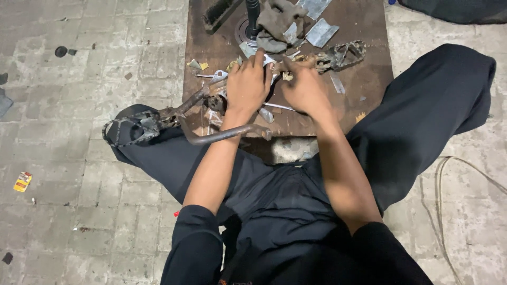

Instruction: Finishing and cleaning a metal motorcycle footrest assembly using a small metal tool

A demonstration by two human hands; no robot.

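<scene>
A rusty metal footrest bar assembly (pixel 185 113) lies across a low brown wooden board (pixel 364 21), with a toothed foot peg at each end: one at the left (pixel 129 129) over my knee, one at the right (pixel 343 54). My left hand (pixel 247 84) presses down on the middle of the assembly, fingers curled over it. My right hand (pixel 305 89) is closed beside it on a small part I cannot make out. A thin metal rod (pixel 280 107) pokes out beneath my hands.
On the board lie metal plate scraps (pixel 320 32), a dirty rag (pixel 277 18), a black upright handle (pixel 253 16) and a brush (pixel 216 13). I sit on a grey paved floor. A small yellow packet (pixel 22 181) lies at left, a cable (pixel 449 174) at right.
</scene>
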